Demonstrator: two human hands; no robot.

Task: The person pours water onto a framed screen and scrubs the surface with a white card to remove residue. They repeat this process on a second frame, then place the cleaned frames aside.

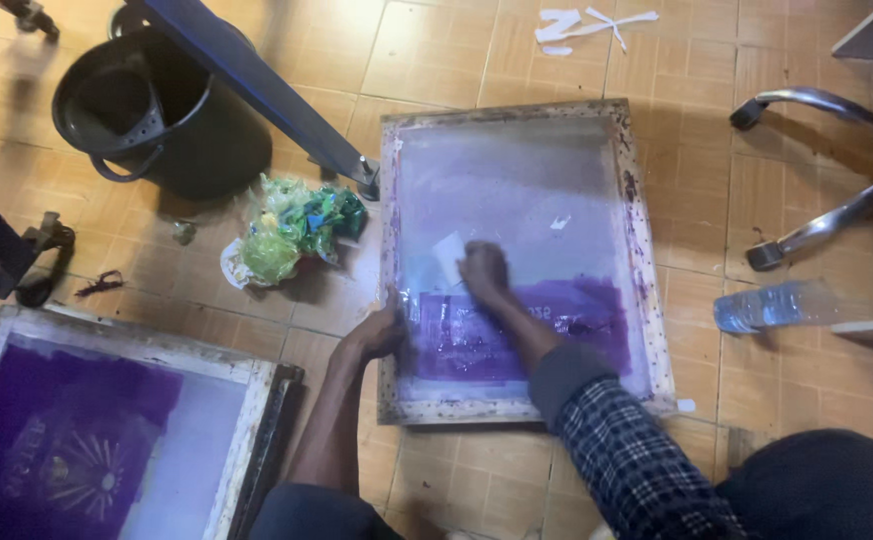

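A wooden-framed printing screen (647, 250) lies flat on the tiled floor, its mesh stained purple, darkest in the lower half. My left hand (377, 332) grips the frame's left edge. My right hand (484, 272) presses down on the middle of the mesh, next to a small pale piece (448, 252) that it seems to hold; its fingers are blurred. A plaid sleeve covers my right forearm.
A second purple screen (257, 420) lies at the lower left. A black bucket (147, 110), a crumpled green plastic bag (292, 232), a blue metal bar (267, 90), a plastic bottle (772, 305), chair legs (827, 225) and white paper scraps (582, 25) surround the work.
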